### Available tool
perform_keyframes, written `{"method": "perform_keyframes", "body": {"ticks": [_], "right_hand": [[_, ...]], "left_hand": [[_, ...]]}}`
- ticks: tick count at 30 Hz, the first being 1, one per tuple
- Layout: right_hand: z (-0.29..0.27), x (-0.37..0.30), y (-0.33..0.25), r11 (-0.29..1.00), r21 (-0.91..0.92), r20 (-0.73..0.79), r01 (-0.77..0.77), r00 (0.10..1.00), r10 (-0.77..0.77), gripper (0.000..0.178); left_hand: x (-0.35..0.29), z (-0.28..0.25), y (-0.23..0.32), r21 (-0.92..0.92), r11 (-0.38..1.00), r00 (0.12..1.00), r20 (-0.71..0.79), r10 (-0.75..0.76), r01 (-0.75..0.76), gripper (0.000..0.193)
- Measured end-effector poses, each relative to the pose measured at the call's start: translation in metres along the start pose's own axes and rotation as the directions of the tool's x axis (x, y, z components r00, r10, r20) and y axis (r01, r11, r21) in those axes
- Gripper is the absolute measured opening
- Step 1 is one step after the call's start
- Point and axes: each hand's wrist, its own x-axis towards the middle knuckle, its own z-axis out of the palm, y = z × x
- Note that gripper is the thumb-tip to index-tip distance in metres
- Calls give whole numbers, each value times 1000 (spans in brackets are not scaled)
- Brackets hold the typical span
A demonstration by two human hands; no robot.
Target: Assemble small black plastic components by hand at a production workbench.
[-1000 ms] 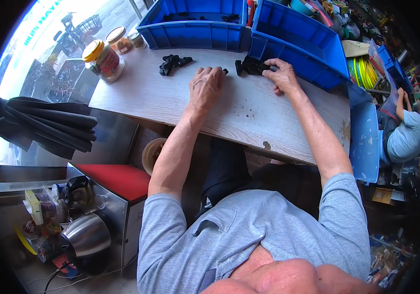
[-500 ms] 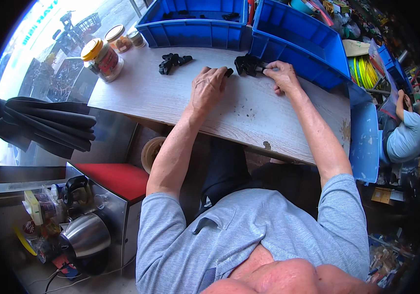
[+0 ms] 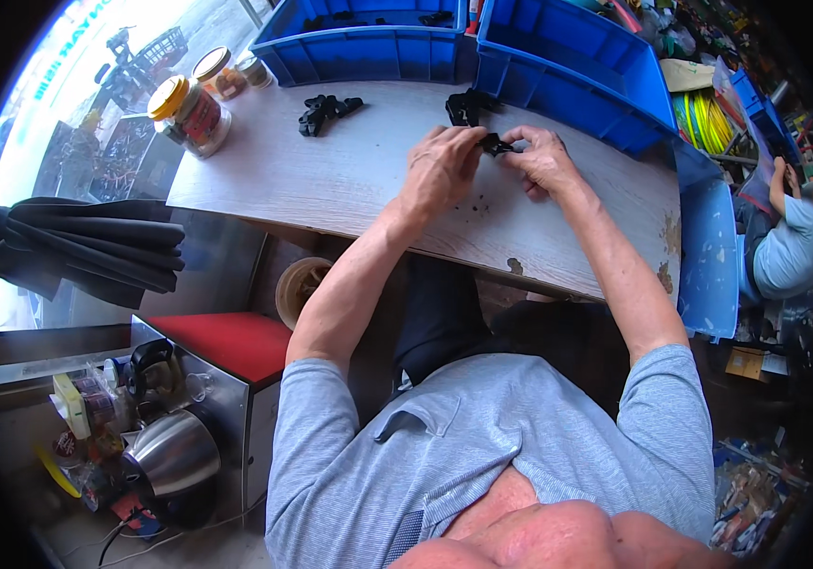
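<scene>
Over the middle of the table (image 3: 312,180) my two hands meet at small black parts. My left hand (image 3: 443,171) is closed, its thumb and fingers pinching a small black piece (image 3: 492,144). From the other side my right hand (image 3: 541,161) pinches a dark piece that touches it; where one ends and the other begins I cannot tell. Just beyond my hands lies a small pile of black parts (image 3: 466,106), partly hidden by my left fingers. Another cluster of black parts (image 3: 329,112) rests farther left on the table.
A blue bin (image 3: 364,57) with some black parts inside stands at the far edge, beside a second blue bin (image 3: 572,81). Jars, one with a yellow lid (image 3: 169,98), stand at the far left. A light blue crate (image 3: 707,256) hangs by the right edge. A co-worker (image 3: 791,247) sits at far right.
My left hand has moved right and my right hand slightly nearer to me, away from the pile. Their fingertips now meet at the black pieces.
</scene>
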Motion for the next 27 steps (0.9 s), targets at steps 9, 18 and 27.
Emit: {"method": "perform_keyframes", "body": {"ticks": [9,18,27], "right_hand": [[1,-1,11,995,-28,-10,94,995,-95,39],[3,1,17,993,-3,-16,120,993,-120,39],[2,-1,14,990,1,28,141,990,-141,37]], "left_hand": [[8,8,-7,25,985,951,265,160,-172,29],[6,5,-4,20,987,966,212,149,-157,37],[3,7,-7,54,980,936,313,163,-189,46]]}}
